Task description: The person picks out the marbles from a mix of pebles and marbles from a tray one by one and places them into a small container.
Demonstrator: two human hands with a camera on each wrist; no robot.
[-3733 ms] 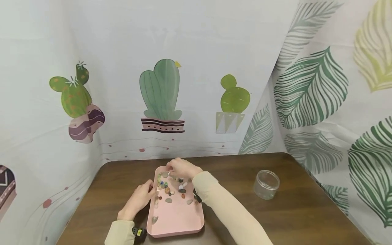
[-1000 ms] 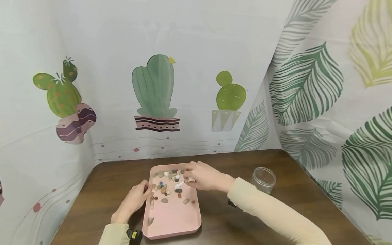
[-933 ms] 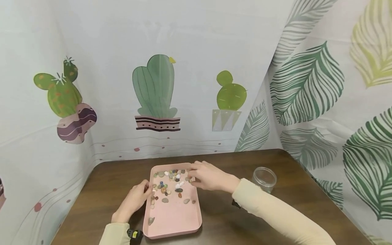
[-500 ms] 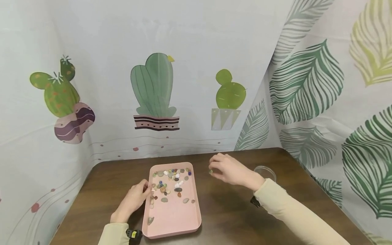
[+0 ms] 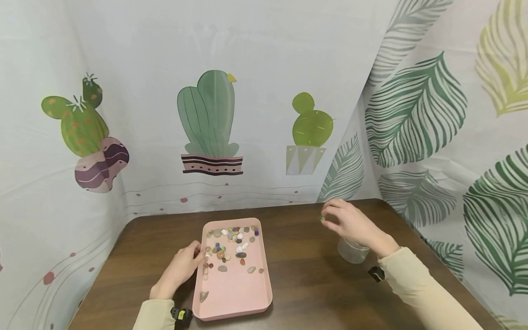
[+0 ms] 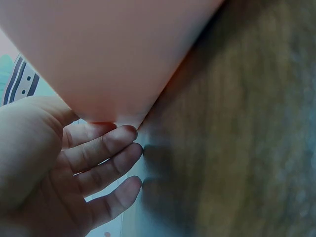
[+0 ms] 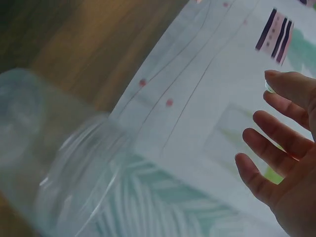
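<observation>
My right hand (image 5: pixel 354 224) pinches a small green glass marble (image 5: pixel 322 219) between thumb and index finger, the other fingers spread, as the right wrist view also shows. It is above the clear round jar (image 5: pixel 353 253) and partly covers its mouth in the head view. In the right wrist view the jar (image 7: pixel 79 173) lies to the left of the hand. My left hand (image 5: pixel 181 268) grips the left wall of the pink tray (image 5: pixel 237 293). Seen from the left wrist, its thumb passes behind the wall (image 6: pixel 113 59) and its fingers rest along the outer side.
Pebbles and marbles lie scattered over the tray's far half, among them a grey pebble (image 5: pixel 222 268) and a blue marble (image 5: pixel 256 233). The brown wooden table (image 5: pixel 305 284) carries tray and jar. A white printed cloth (image 5: pixel 264 137) hangs behind.
My right hand has lifted out of the tray's far right corner with the green marble and moved right, over to the jar. The left hand has kept its place on the tray wall.
</observation>
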